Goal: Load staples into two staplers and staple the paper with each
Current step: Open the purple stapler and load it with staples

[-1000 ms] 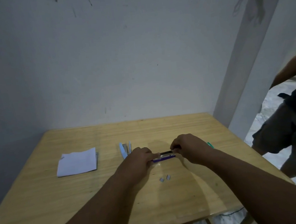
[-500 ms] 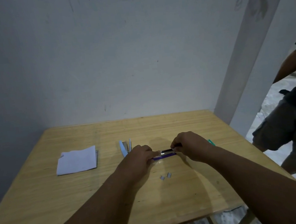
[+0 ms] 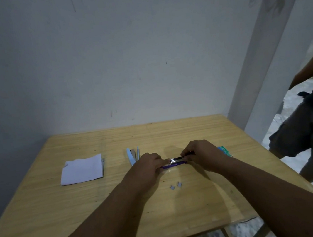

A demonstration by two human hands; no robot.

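At the middle of the wooden table [image 3: 201, 133], we hold the purple stapler [image 3: 173, 165] between both hands, its metal staple channel [image 3: 176, 159] lying exposed on top. Our left hand [image 3: 147, 164] has its fingers curled round the stapler's left end, and our right hand [image 3: 200, 153] pinches the right end. Just beside our left hand lies the blue stapler [image 3: 132, 156], hinged open, and the folded paper [image 3: 82, 171] sits well apart to the left. Two loose staple pieces [image 3: 175, 185] lie near us on the wood, and a green staple box [image 3: 225, 150] peeks out behind our right wrist. We judge the loading to be underway. If a strip sits crooked in the channel, closing the top could jam it or snap more bits off. Whether any staples are seated now, we cannot tell.
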